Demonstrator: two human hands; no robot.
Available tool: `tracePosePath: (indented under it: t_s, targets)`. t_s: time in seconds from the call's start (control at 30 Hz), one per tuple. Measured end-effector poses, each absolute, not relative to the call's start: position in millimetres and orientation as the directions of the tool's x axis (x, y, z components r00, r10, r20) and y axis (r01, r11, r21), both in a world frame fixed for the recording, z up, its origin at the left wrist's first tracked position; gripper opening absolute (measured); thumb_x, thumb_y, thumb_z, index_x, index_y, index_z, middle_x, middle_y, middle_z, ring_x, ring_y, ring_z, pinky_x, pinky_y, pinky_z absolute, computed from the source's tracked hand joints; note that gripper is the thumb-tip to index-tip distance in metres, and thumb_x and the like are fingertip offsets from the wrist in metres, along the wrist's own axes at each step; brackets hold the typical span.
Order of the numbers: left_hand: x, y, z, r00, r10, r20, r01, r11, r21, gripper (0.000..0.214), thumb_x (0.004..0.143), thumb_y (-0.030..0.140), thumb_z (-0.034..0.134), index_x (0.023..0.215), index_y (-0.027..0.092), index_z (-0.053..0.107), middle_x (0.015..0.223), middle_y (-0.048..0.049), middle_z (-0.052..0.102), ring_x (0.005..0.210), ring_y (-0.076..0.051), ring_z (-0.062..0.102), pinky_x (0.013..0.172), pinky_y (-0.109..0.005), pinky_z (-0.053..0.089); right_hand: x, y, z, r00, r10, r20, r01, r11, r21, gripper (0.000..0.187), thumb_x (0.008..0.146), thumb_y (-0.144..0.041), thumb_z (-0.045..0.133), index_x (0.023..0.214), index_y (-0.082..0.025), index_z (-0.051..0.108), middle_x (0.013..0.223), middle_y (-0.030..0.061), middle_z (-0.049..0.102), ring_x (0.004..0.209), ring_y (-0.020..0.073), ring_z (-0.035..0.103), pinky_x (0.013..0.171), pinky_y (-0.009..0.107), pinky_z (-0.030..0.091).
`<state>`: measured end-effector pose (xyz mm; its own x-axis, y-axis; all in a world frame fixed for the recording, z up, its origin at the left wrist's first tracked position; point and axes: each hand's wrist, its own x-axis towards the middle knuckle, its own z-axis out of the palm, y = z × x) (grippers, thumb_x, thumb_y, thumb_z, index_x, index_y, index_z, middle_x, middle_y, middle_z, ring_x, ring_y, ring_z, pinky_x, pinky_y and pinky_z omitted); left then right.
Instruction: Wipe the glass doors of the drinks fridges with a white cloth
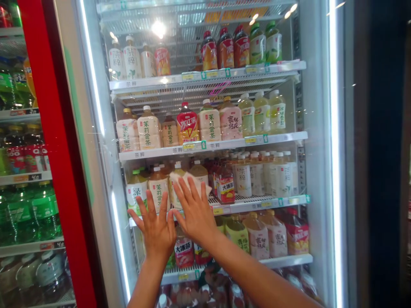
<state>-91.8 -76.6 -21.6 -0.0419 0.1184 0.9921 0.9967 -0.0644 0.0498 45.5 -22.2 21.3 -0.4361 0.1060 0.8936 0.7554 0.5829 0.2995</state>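
Observation:
My right hand [197,210] holds a white cloth [205,192] pressed flat against the glass door [316,171] of a lit drinks fridge. Its fingers are stretched out over the cloth, which shows past them at the top and right side. To its left, my left hand [156,231] is open, palm toward the glass, with the fingers spread and nothing in it. The two thumbs are close together. Behind the glass, bottled tea [158,188] stands on the shelf level with my fingers. Whether the left palm touches the glass I cannot tell.
Several wire shelves inside the fridge carry bottles, such as red-capped iced tea [226,48] and white-labelled bottles [243,177]. A red frame [61,141] borders a second fridge at left with green bottles [21,214]. A bright light strip [335,128] runs down the right side.

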Motion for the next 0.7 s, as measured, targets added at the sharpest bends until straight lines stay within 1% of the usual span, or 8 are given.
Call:
tracePosePath:
  t_s: [0.07,0.13,0.3,0.37,0.47,0.53,0.63,0.7]
  targets:
    - [-85.8,-73.8,-15.7,-0.027,0.104,0.994,0.997,-0.074,0.035,0.075,0.099,0.022,0.052,0.163,0.036,0.017,0.175,-0.0031,-0.001,0.162,-0.033,-0.009,0.125,-0.072,-0.008,61.0,-19.1,3.9,-0.481,0.079,0.873,0.743,0.566,0.358,0.077,0.104,-0.048,0.042,0.167,-0.018,0.011,0.174,0.0033,0.015,0.163,0.0276,-0.003,0.132,0.057,-0.003]
    - [-78.5,-68.1,-5.7,0.007,0.100,0.995,0.997,-0.080,0.001,0.074,0.099,0.023,0.052,0.163,0.035,0.019,0.175,-0.0036,0.000,0.162,-0.033,-0.009,0.126,-0.071,-0.008,75.4,-8.7,17.9,-0.471,0.073,0.879,0.754,0.551,0.358,0.074,0.104,-0.048,0.041,0.167,-0.019,0.013,0.174,0.0026,0.015,0.163,0.0271,-0.002,0.132,0.057,-0.003]
    - [-43.7,-45.1,29.0,0.098,0.048,0.994,0.991,-0.097,-0.093,0.073,0.099,0.024,0.053,0.163,0.035,0.020,0.176,-0.0034,-0.001,0.162,-0.031,-0.010,0.127,-0.066,-0.010,109.5,14.0,95.0,-0.309,0.106,0.945,0.822,0.530,0.209,0.076,0.107,-0.049,0.032,0.167,-0.017,0.000,0.175,0.0069,0.004,0.163,0.0294,-0.002,0.129,0.064,0.005]
    - [-25.9,-36.8,39.8,0.117,0.027,0.993,0.988,-0.107,-0.114,0.073,0.099,0.025,0.053,0.164,0.034,0.020,0.176,-0.0035,-0.002,0.162,-0.030,-0.010,0.127,-0.063,-0.011,125.6,14.9,85.6,-0.311,0.121,0.943,0.824,0.528,0.204,0.078,0.106,-0.048,0.033,0.167,-0.017,-0.005,0.175,0.0076,0.004,0.163,0.0294,-0.002,0.129,0.063,0.006]
    - [-1.8,-26.9,52.6,0.167,0.025,0.986,0.979,-0.125,-0.163,0.073,0.098,0.026,0.054,0.163,0.034,0.021,0.176,-0.0033,-0.003,0.162,-0.029,-0.010,0.128,-0.060,-0.012,154.5,19.2,57.9,-0.380,0.121,0.917,0.812,0.519,0.268,0.079,0.105,-0.046,0.037,0.166,-0.018,-0.005,0.175,0.0065,0.010,0.163,0.0282,-0.002,0.130,0.060,0.007]
    - [11.7,-21.0,61.9,0.198,0.015,0.980,0.972,-0.134,-0.195,0.073,0.098,0.026,0.054,0.163,0.033,0.022,0.176,-0.0029,-0.003,0.162,-0.029,-0.010,0.128,-0.060,-0.011,175.0,29.0,64.8,-0.374,0.121,0.920,0.823,0.501,0.269,0.080,0.106,-0.048,0.037,0.166,-0.019,-0.007,0.175,0.0064,0.010,0.163,0.0280,-0.002,0.130,0.061,0.008]
    - [29.4,-12.3,76.9,0.226,-0.003,0.974,0.964,-0.142,-0.224,0.073,0.098,0.026,0.053,0.163,0.034,0.021,0.175,-0.0027,-0.002,0.162,-0.029,-0.009,0.128,-0.062,-0.010,200.0,45.0,103.6,-0.257,0.142,0.956,0.870,0.465,0.165,0.082,0.106,-0.051,0.035,0.165,-0.019,-0.013,0.176,0.0086,0.007,0.163,0.0295,0.000,0.129,0.063,0.010]
    - [39.6,-7.4,84.2,0.237,-0.011,0.972,0.961,-0.145,-0.236,0.072,0.099,0.026,0.053,0.163,0.033,0.021,0.175,-0.0028,-0.002,0.162,-0.029,-0.010,0.128,-0.063,-0.010,210.1,48.1,111.5,-0.204,0.154,0.967,0.880,0.461,0.112,0.083,0.106,-0.052,0.034,0.164,-0.019,-0.016,0.176,0.0094,0.005,0.163,0.0301,0.000,0.129,0.064,0.011]
